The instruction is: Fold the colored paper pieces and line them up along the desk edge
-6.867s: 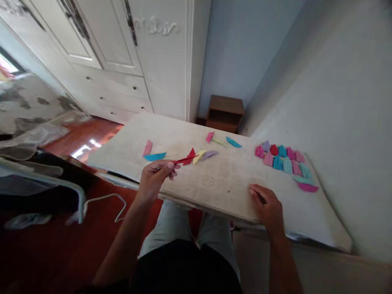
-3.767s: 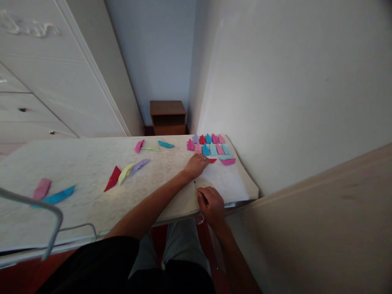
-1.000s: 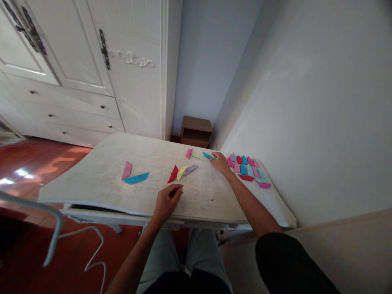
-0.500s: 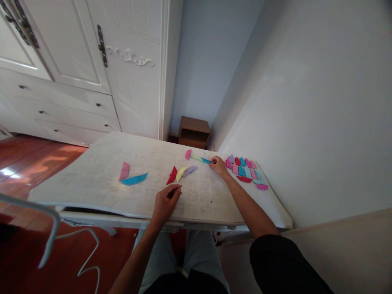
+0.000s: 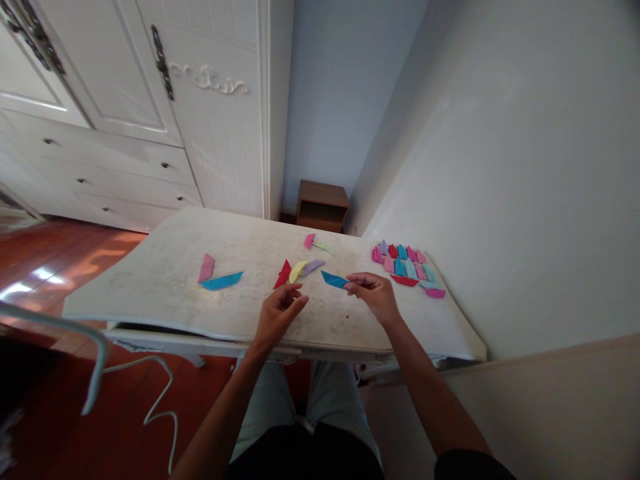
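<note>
Between the fingertips of my right hand (image 5: 374,293) is a blue folded paper boat (image 5: 333,280), lifted toward me over the white table (image 5: 260,320). My left hand (image 5: 281,312) holds nothing, its thumb and fingers apart, just in front of a red paper boat (image 5: 283,273). A yellow boat (image 5: 298,271) and a purple one (image 5: 313,267) lie beside the red one. Farther back rest a pink boat (image 5: 309,241) and a pale green one (image 5: 323,248). On the left, another pink boat (image 5: 206,268) touches a larger blue boat (image 5: 222,281).
Several colourful paper boats (image 5: 401,268) stand in rows at the table's right end, with a red boat (image 5: 405,281) in front. A white wardrobe (image 5: 220,147) and a brown box-like stand (image 5: 324,195) are behind. A white curved tube (image 5: 97,360) sticks in at lower left.
My right hand has pulled the blue boat from beside the pale green one toward me. My left hand has moved slightly right and opened its fingers wider.
</note>
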A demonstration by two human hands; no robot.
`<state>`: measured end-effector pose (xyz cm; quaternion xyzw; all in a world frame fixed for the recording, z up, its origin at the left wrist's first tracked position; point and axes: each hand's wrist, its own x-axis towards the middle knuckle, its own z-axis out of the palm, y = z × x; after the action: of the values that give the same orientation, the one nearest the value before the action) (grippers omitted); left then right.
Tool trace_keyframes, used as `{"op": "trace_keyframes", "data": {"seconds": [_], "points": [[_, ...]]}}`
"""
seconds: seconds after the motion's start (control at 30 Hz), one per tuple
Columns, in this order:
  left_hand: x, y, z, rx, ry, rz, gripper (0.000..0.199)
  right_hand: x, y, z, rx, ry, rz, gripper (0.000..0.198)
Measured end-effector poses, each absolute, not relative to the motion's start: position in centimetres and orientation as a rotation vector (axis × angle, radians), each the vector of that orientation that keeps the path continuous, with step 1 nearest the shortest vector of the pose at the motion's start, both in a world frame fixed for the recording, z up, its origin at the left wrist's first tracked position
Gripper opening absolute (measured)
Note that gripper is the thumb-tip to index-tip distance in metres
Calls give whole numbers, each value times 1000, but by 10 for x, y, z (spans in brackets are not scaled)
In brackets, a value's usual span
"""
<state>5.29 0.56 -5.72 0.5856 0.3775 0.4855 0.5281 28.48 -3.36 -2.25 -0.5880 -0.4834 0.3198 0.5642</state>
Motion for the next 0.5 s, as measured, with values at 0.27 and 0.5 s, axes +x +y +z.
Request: {"op": "trace_keyframes", "data": {"seconds": [0.27,0.5], "points": [[70,-3,-56,1332,843,1081,31,252,-69,-30,-1423,-1174,815,25],[68,-2,-58,1253,816,1000,30,236,-73,-52,-1200,-653,999,29]]}}
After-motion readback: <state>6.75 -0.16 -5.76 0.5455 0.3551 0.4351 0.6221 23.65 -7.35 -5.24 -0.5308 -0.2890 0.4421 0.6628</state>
